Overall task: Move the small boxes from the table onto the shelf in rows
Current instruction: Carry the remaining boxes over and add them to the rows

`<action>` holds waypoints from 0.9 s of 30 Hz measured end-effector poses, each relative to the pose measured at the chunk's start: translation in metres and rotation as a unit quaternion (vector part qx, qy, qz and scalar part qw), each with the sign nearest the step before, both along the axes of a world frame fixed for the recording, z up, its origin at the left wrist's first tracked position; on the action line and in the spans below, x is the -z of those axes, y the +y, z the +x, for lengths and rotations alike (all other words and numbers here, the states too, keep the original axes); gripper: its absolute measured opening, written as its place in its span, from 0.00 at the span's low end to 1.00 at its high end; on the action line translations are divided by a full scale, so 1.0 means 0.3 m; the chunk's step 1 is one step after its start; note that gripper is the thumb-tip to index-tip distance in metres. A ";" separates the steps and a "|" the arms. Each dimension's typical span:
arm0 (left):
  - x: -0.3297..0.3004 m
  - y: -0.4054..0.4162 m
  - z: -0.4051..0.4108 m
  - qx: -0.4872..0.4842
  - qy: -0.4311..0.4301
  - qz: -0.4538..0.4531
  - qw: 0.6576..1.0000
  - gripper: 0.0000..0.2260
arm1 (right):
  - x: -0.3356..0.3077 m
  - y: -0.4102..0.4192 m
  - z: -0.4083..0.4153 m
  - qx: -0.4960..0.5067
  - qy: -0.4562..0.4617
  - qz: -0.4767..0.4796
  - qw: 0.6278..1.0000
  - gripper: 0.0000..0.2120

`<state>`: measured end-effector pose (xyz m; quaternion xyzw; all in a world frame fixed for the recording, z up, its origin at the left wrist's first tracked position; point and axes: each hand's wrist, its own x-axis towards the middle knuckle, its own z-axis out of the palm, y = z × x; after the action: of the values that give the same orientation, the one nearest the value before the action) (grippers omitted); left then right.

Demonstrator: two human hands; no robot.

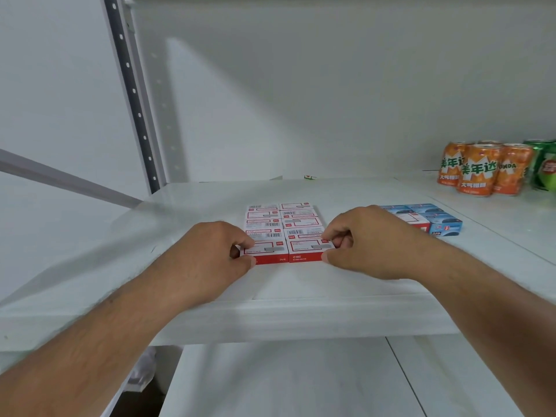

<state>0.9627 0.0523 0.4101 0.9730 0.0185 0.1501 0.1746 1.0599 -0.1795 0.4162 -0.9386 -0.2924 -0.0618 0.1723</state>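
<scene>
The red-and-white small boxes (285, 230) are lying flat in two columns on the white shelf (301, 311), running from mid-shelf toward its front edge, sides touching. The left hand (210, 251) is pinching the front-left box (264, 251) between thumb and curled fingers, while the right hand (364, 239) is gripping the front-right box (310, 250) the same way. Blue boxes (433, 219) are sitting just beyond the right hand, and orange cans (478, 168) with a green can (544, 167) are standing toward the shelf's back right corner.
</scene>
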 end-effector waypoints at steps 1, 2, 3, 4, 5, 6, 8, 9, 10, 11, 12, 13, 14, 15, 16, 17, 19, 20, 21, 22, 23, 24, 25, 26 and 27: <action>0.000 -0.001 0.001 -0.003 0.001 0.002 1.000 0.10 | 0.002 0.000 -0.001 0.000 0.001 0.007 1.000 0.11; -0.001 -0.001 0.001 -0.006 0.001 0.003 1.000 0.10 | 0.003 0.000 -0.001 0.000 0.003 0.012 1.000 0.11; 0.000 -0.001 0.001 -0.007 0.000 0.004 1.000 0.10 | 0.005 0.000 -0.001 0.000 0.004 0.015 1.000 0.12; 0.000 -0.001 0.001 -0.008 -0.002 0.004 1.000 0.11 | 0.006 -0.001 -0.001 -0.001 0.004 0.016 1.000 0.13; 0.002 0.002 0.001 -0.009 -0.002 0.001 1.000 0.12 | 0.007 -0.002 -0.001 -0.002 0.003 0.016 1.000 0.13; 0.004 0.003 0.000 -0.011 -0.001 -0.003 1.000 0.14 | 0.007 -0.003 -0.001 -0.003 -0.001 0.012 1.000 0.15; 0.004 0.006 -0.005 -0.013 0.008 -0.005 1.000 0.18 | 0.007 -0.006 -0.002 -0.005 -0.016 -0.003 1.000 0.17; 0.000 0.009 -0.008 -0.012 0.016 -0.003 1.000 0.20 | 0.006 -0.010 -0.001 -0.007 -0.023 -0.008 1.000 0.19; -0.007 0.012 -0.010 -0.009 0.027 -0.003 1.000 0.21 | 0.004 -0.014 0.001 -0.007 -0.023 -0.012 1.000 0.22; -0.018 0.016 -0.012 -0.006 0.039 -0.006 0.999 0.23 | 0.000 -0.018 0.004 -0.006 -0.016 -0.015 1.000 0.24; -0.034 0.019 -0.014 -0.003 0.051 -0.014 0.999 0.24 | -0.007 -0.022 0.007 -0.005 -0.006 -0.018 1.000 0.27; -0.050 0.025 -0.012 -0.004 0.063 -0.025 0.998 0.26 | -0.015 -0.025 0.010 -0.003 0.006 -0.019 1.000 0.29; -0.063 0.031 -0.009 -0.007 0.073 -0.036 0.997 0.27 | -0.024 -0.027 0.012 -0.002 0.017 -0.018 1.000 0.30; -0.074 0.037 -0.004 -0.011 0.080 -0.044 0.996 0.28 | -0.033 -0.026 0.013 -0.002 0.025 -0.016 1.000 0.29; -0.079 0.045 0.002 -0.011 0.083 -0.047 0.995 0.27 | -0.040 -0.025 0.013 -0.004 0.031 -0.017 0.999 0.28; -0.077 0.050 0.006 -0.008 0.084 -0.046 0.995 0.25 | -0.046 -0.022 0.011 -0.008 0.033 -0.021 0.999 0.27; -0.062 0.056 0.014 0.001 0.082 -0.045 0.996 0.20 | -0.049 -0.014 0.007 -0.015 0.033 -0.034 0.999 0.24; -0.053 0.057 0.019 0.006 0.078 -0.049 0.996 0.18 | -0.047 -0.009 0.004 -0.018 0.032 -0.038 0.999 0.22; -0.043 0.058 0.024 0.008 0.073 -0.054 0.996 0.17 | -0.044 -0.005 0.003 -0.019 0.031 -0.040 0.999 0.21; -0.036 0.057 0.027 0.010 0.068 -0.058 0.996 0.16 | -0.041 0.000 0.003 -0.018 0.029 -0.039 0.999 0.19; -0.031 0.056 0.030 0.010 0.064 -0.059 0.996 0.15 | -0.038 0.003 0.003 -0.017 0.027 -0.038 0.999 0.18; -0.027 0.056 0.034 0.010 0.060 -0.057 0.997 0.15 | -0.036 0.005 0.002 -0.015 0.027 -0.035 0.999 0.17; -0.023 0.057 0.037 0.010 0.057 -0.054 0.997 0.15 | -0.035 0.006 0.001 -0.013 0.027 -0.031 0.999 0.17; -0.019 0.060 0.041 0.009 0.053 -0.052 0.997 0.15 | -0.034 0.007 0.000 -0.011 0.028 -0.027 0.999 0.17; -0.016 0.062 0.043 0.008 0.051 -0.051 0.997 0.16 | -0.033 0.007 -0.002 -0.010 0.028 -0.024 0.999 0.17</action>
<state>0.9757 0.0710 0.4149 0.9693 0.0273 0.0980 0.2237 1.0594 -0.1773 0.4262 -0.9408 -0.2982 -0.0269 0.1586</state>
